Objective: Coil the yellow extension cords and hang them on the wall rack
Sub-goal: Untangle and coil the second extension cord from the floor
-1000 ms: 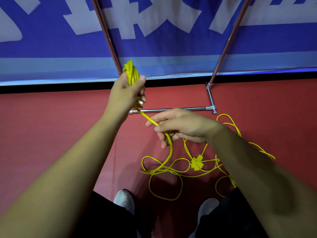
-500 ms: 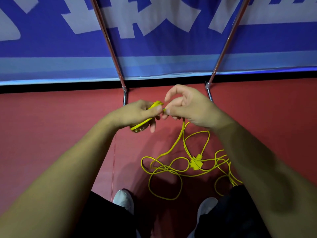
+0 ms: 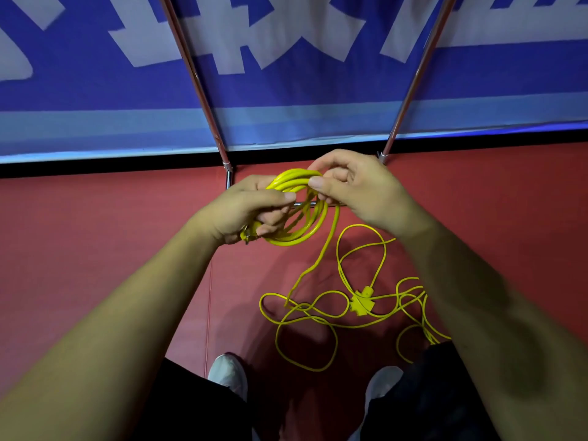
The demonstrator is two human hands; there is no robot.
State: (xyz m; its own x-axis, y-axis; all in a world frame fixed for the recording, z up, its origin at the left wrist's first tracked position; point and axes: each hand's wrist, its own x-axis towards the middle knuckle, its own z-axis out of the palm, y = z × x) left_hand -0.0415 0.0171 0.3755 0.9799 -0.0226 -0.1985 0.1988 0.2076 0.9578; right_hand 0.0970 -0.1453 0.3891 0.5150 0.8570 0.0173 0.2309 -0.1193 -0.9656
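Observation:
A small coil of yellow extension cord hangs between my hands at chest height. My left hand grips the coil's left side together with the plug end. My right hand pinches the top of the coil at its right side. From the coil one strand drops to the red floor, where the loose yellow cord lies in tangled loops around a yellow multi-outlet socket. The metal rack stands against the wall behind my hands, its low crossbar partly hidden by them.
A blue banner with white characters covers the wall. The rack's second slanted pole rises at the right. My white shoes stand on the red floor just in front of the loose cord.
The coil has swung from edge-on to an open ring facing me. My right hand has laid another loop onto it, and the strand to the floor is shorter.

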